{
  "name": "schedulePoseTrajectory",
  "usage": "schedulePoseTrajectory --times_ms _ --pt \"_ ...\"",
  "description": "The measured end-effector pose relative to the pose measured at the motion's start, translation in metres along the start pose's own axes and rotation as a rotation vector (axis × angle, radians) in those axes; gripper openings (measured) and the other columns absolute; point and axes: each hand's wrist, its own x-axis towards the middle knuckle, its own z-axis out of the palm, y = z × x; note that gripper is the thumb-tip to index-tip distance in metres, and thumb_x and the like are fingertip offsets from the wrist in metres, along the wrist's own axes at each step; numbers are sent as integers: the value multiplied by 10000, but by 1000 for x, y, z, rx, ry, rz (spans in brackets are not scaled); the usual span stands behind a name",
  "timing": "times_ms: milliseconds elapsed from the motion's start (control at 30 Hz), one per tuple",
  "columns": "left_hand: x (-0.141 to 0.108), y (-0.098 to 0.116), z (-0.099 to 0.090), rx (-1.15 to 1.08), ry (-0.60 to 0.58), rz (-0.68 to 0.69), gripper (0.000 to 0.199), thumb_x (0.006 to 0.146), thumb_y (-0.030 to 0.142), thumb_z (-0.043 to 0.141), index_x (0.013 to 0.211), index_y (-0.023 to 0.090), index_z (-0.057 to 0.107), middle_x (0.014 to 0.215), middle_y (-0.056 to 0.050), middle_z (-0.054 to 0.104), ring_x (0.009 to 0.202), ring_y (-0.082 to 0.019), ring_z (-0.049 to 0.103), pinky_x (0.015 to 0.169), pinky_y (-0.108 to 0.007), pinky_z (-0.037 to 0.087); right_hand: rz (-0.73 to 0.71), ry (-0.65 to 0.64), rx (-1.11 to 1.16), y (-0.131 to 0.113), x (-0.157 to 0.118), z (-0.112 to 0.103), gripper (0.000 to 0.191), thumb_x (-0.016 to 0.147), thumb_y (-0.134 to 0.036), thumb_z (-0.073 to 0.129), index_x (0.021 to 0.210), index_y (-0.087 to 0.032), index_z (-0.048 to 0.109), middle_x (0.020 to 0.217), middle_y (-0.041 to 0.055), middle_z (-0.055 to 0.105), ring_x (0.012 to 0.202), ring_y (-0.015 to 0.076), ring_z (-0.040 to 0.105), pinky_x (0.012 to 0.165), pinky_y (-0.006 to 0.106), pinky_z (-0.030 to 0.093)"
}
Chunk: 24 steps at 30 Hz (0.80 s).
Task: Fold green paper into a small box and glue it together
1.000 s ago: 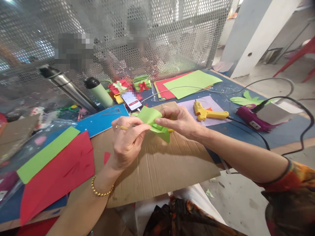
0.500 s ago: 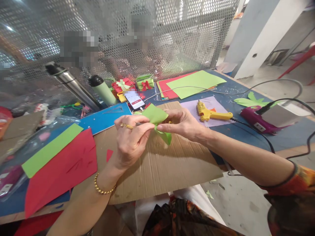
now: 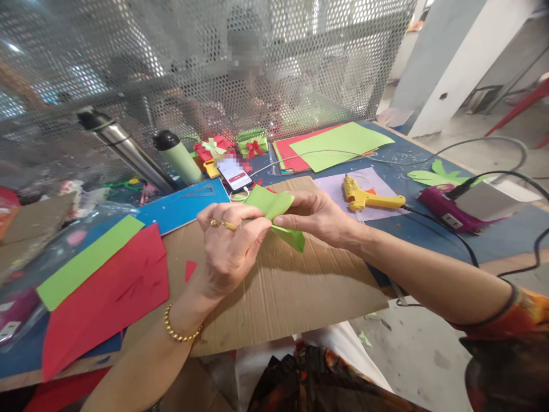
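A folded piece of light green paper is pinched between both hands above a brown cardboard sheet. My left hand is closed, its thumb and forefinger pressed together at the paper's middle. From the other side my right hand grips the same paper, thumb in front and its other fingers partly hidden behind. One flap of the paper stands up above the fingers and another hangs below them. A small red paper scrap lies by my left wrist.
A yellow glue gun rests on lilac paper at the right, near a purple power strip with cables. Behind the hands are a phone, a green bottle and a steel flask. Red paper lies left.
The green paper has shifted slightly between the fingers, and its lower flap reaches a little farther right. Both hands keep their grip in nearly the same place.
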Motion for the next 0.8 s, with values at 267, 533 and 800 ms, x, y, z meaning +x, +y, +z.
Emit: schedulePoseTrajectory --times_ms 267,533,800 --pt "0 0 1 5 -11 -23 87 983 188 649 945 264 631 888 2 730 868 -189 670 851 -407 403 37 45 -156 -8 -5 -1 509 765 -658 800 712 -166 683 716 -4 650 694 122 577 639 261 471" --pt "-2 -1 5 6 -4 -75 92 983 185 655 934 252 614 850 14 717 819 -186 665 859 -398 402 -67 91 -313 -4 -3 0 446 744 -576 851 738 -163 682 681 6 656 665 134 585 631 274 457" --pt "-3 0 5 -40 -26 -164 77 977 197 671 1003 233 608 889 2 749 831 -191 683 882 -390 414 -182 187 -460 -3 -8 4 377 830 -536 796 742 -182 703 706 9 689 687 138 624 696 284 505"
